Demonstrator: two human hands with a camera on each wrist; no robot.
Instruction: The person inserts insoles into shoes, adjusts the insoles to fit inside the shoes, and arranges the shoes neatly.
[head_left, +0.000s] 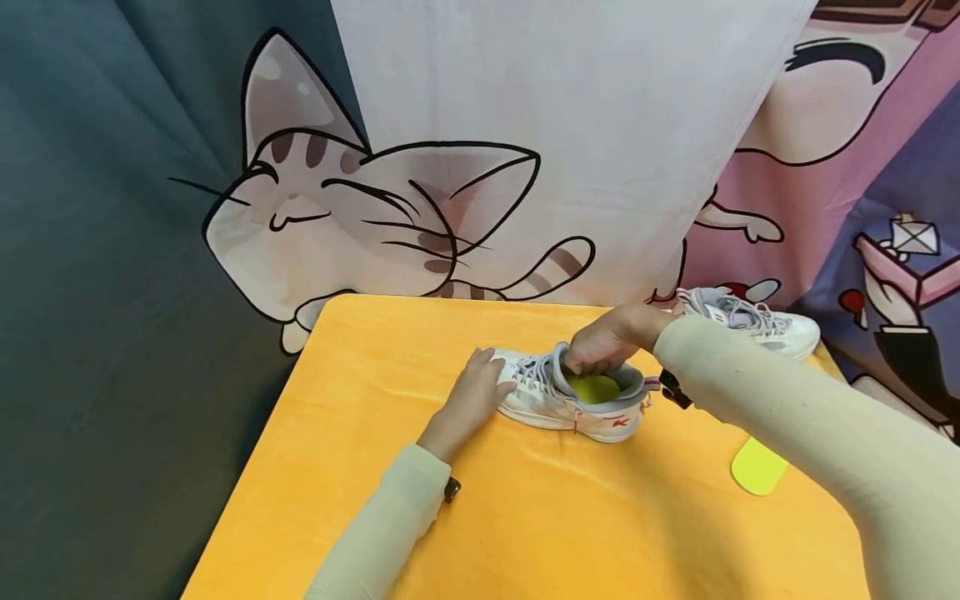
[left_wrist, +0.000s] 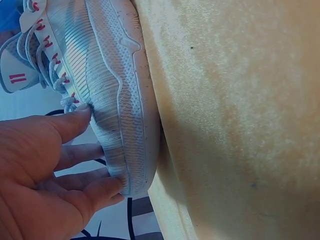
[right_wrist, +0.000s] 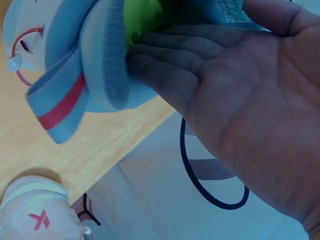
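A white sneaker point(head_left: 540, 410) with grey laces lies on the yellow-covered table, its toe to the left. My left hand point(head_left: 474, 390) holds the toe; in the left wrist view the thumb point(left_wrist: 75, 122) is on the upper and fingers bend against the toe's front. From above, my right hand point(head_left: 604, 340) reaches into the shoe's opening. Inside is a yellow-green insole point(head_left: 596, 388), also visible as a green patch point(right_wrist: 142, 20) in the right wrist view. There the right fingers run fairly straight into the shoe, the thumb apart from them; their tips are hidden.
A second white sneaker point(head_left: 780, 331) stands at the table's back right, behind the right forearm. Another yellow-green insole point(head_left: 757, 467) lies on the table point(head_left: 540, 533), partly covered by the right sleeve. A cartoon-printed curtain point(head_left: 622, 108) hangs along the back edge.
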